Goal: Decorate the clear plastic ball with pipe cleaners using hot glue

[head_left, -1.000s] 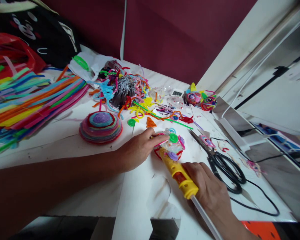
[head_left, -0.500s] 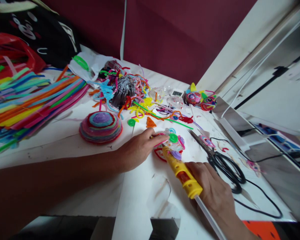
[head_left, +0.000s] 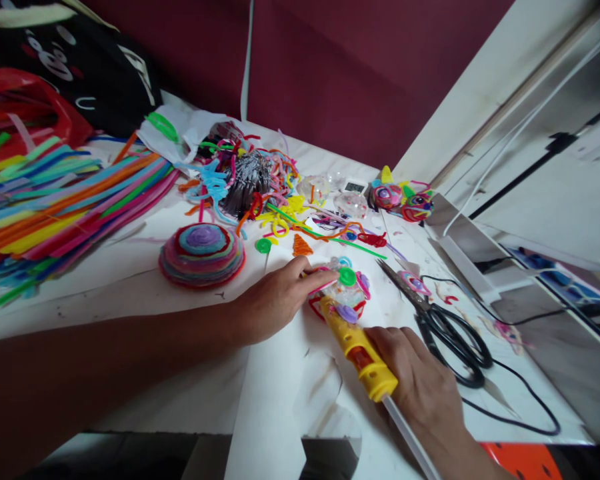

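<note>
My right hand is wrapped round a yellow glue gun with a white glue stick coming out of its back end. Its tip rests against a clear ball decorated with green, purple and pink pipe-cleaner coils. My left hand lies on the white table, fingers curled, with thumb and fingertips pressed on the left side of that ball, holding it in place.
Black scissors and a black cable lie right of the ball. A rainbow coiled dome sits to the left, long pipe cleaners far left, a tangle of scraps behind, two finished decorated balls at the back.
The glue gun slid a little right and down half a second ago, then came back to the ball. My left hand has stayed put.
</note>
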Motion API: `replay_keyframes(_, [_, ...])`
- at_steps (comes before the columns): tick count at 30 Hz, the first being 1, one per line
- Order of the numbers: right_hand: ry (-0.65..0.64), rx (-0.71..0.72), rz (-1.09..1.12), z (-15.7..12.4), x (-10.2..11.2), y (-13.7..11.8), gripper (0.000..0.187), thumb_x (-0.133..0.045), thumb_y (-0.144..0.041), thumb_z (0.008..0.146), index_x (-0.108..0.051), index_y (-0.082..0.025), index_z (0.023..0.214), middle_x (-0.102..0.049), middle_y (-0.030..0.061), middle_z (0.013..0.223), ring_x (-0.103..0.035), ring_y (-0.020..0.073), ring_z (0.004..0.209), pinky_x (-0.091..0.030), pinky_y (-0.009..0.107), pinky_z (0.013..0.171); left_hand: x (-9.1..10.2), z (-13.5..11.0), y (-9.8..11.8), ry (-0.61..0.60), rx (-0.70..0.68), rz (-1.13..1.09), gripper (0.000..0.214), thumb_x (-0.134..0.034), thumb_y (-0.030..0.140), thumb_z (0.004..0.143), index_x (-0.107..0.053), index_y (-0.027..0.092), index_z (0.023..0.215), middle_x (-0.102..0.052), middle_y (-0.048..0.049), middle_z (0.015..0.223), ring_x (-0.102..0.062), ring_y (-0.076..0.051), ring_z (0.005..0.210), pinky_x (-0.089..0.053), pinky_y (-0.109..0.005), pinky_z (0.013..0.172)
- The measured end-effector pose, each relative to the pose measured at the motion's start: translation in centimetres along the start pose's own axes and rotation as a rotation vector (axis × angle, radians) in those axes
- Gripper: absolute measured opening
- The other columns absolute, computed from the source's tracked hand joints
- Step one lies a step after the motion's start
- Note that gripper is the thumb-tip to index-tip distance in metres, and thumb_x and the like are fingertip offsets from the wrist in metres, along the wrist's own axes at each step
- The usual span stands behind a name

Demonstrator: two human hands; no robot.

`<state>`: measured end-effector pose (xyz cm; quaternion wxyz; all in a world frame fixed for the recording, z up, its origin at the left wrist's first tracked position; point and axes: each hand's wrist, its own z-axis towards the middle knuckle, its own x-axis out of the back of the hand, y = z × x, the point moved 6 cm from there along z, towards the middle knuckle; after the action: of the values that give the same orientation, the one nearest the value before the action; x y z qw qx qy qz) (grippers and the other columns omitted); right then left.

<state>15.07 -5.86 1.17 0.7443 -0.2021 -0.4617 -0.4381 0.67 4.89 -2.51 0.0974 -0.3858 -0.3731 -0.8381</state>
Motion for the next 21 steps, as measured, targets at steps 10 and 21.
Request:
replay_keyframes(10, [-0.023, 0.011, -0.047, -0.19, -0.35, -0.14, 0.021, -0.037, -0.016, 0.097, -0.049, -0.009, 0.113, -0.057, 0.0096, 0.085, -0.049, 0.0209, 0.074, -0.043, 0.031, 0.061, 0.06, -0.05, 0.21, 0.003, -0.008, -0.012, 0.042, -0.041, 0.012, 0.093, -0.054, 0.024, 0.131, -0.054, -0.0077, 0.119, -0.056, -0.019, 0.113, -0.047, -0.034, 0.097])
replay_keyframes(21, [-0.005, 0.003, -0.048, -0.17, -0.02, -0.09, 0.021, -0.039, -0.019, 0.097, -0.05, -0.01, 0.112, -0.06, 0.0103, 0.086, -0.051, 0.0216, 0.075, -0.043, 0.031, 0.061, 0.01, -0.17, 0.08, 0.009, -0.023, -0.015, 0.042, -0.04, 0.011, 0.093, -0.054, 0.023, 0.131, -0.055, -0.0087, 0.118, -0.057, -0.019, 0.111, -0.047, -0.033, 0.098])
